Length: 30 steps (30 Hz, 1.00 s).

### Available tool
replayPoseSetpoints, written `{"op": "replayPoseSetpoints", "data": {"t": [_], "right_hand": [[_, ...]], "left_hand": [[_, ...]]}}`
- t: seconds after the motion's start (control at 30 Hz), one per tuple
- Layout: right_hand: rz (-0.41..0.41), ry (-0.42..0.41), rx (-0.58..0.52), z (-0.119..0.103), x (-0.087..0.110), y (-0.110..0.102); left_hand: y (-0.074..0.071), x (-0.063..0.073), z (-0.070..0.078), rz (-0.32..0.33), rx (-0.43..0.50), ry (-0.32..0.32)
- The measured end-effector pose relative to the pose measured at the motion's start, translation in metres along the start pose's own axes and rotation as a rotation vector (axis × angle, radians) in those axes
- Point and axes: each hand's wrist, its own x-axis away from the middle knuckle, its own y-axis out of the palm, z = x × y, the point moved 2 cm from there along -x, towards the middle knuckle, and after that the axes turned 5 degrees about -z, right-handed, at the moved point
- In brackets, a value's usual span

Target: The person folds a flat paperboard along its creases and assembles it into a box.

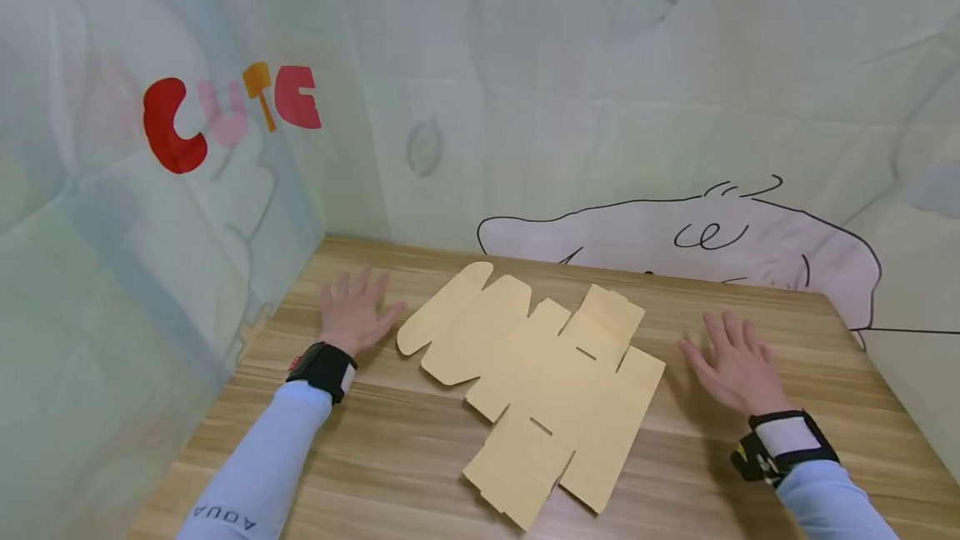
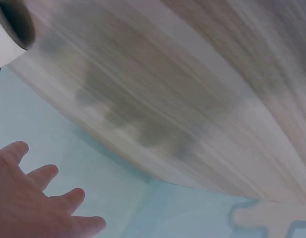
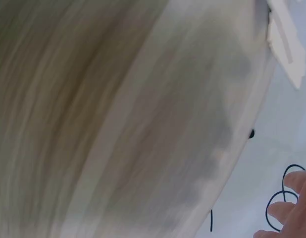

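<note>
A flat, unfolded cardboard box blank [image 1: 540,373] with slots, flaps and rounded ends lies slantwise on the wooden table [image 1: 390,457]. To its left, my left hand [image 1: 354,313] is spread with straight fingers, the thumb near the blank's rounded end but apart from it. My right hand [image 1: 738,367] is spread likewise to the right of the blank, casting a shadow on the wood. Neither hand holds anything. In the left wrist view the left hand [image 2: 39,203] shows several outstretched fingers; only fingertips of the right hand [image 3: 296,208] appear in the right wrist view.
Behind the table hangs a pale printed cloth [image 1: 420,65] with a line-drawn figure [image 1: 637,232] along its lower part. Another cloth side at the left carries red, pink and orange letters [image 1: 176,127]. Dark bands with devices [image 1: 322,369] circle both wrists.
</note>
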Motion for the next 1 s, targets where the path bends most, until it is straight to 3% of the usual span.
{"op": "replayPoseSetpoints", "data": {"t": [0.2, 0.43, 0.67, 0.83, 1.0], "right_hand": [[-0.020, -0.036, -0.145, -0.018, 0.001, -0.004], [0.017, -0.052, -0.275, -0.037, 0.007, -0.005], [-0.059, 0.011, -0.374, -0.042, 0.008, -0.001], [-0.154, 0.073, -0.452, -0.042, 0.009, 0.007], [-0.229, 0.136, -0.641, -0.044, 0.013, 0.014]], "left_hand": [[-0.003, -0.003, 0.023, 0.007, 0.028, 0.079], [-0.005, -0.005, 0.064, 0.042, -0.043, 0.240], [0.004, -0.005, 0.102, -0.027, -0.089, 0.335], [0.019, -0.004, 0.116, -0.103, -0.115, 0.349], [0.030, 0.001, 0.121, -0.163, -0.073, 0.308]]}}
